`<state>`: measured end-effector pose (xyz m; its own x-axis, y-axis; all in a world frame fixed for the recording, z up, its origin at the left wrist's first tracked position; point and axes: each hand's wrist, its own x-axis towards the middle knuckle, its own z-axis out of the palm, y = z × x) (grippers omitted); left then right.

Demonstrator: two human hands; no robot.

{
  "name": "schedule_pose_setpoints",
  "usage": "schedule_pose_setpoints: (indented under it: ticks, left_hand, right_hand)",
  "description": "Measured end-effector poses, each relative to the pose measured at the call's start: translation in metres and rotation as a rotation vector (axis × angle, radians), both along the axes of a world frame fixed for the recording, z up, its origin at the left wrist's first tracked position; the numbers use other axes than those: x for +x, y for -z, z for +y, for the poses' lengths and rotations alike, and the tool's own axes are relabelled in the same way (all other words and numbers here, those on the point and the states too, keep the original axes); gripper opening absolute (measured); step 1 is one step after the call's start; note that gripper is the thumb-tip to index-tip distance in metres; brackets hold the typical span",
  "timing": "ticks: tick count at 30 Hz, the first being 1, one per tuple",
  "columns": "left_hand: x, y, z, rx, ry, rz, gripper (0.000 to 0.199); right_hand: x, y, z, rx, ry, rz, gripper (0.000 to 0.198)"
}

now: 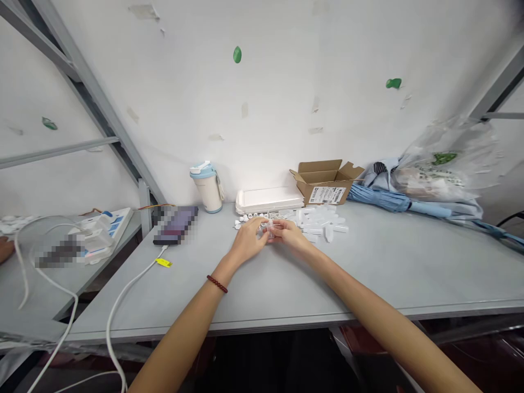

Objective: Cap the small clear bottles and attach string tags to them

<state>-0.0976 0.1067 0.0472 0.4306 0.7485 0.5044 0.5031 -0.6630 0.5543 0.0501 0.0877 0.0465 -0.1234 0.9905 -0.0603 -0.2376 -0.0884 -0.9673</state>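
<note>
In the middle of the desk my left hand and my right hand meet, fingertips pinched together. Between them is a small clear plastic piece, mostly covered by the fingers, so its exact kind cannot be made out. Just right of my right hand spreads a loose pile of translucent white plastic tube-like pieces. Small white round parts lie behind my left hand. A stack of long white plastic trays sits directly behind both hands.
An open cardboard box stands at the back, beside a folded blue umbrella and a plastic bag. Left are a cream and blue cup and a phone on a white cable. Another person's hand shows far left.
</note>
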Motion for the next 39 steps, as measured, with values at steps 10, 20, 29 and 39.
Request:
schedule_pose_setpoints:
  ticks: [10,20,29,39]
  left_hand:
    - [-0.001,0.001,-0.001,0.159,0.088,0.064,0.038]
    - [-0.002,-0.003,-0.001,0.156,0.122,0.058,0.016]
    - [-0.001,-0.004,-0.004,0.134,0.098,0.037,0.033]
    - [-0.005,-0.006,-0.001,0.115,0.087,0.079,0.026]
  right_hand:
    - [0.007,-0.005,-0.001,-0.029,-0.065,0.037,0.011]
    - [0.008,-0.007,0.001,0.038,0.072,-0.268,0.021]
    - [0.011,-0.012,0.0,-0.01,0.043,-0.161,0.023]
    - [0.012,-0.014,-0.003,-0.056,-0.021,-0.072,0.024]
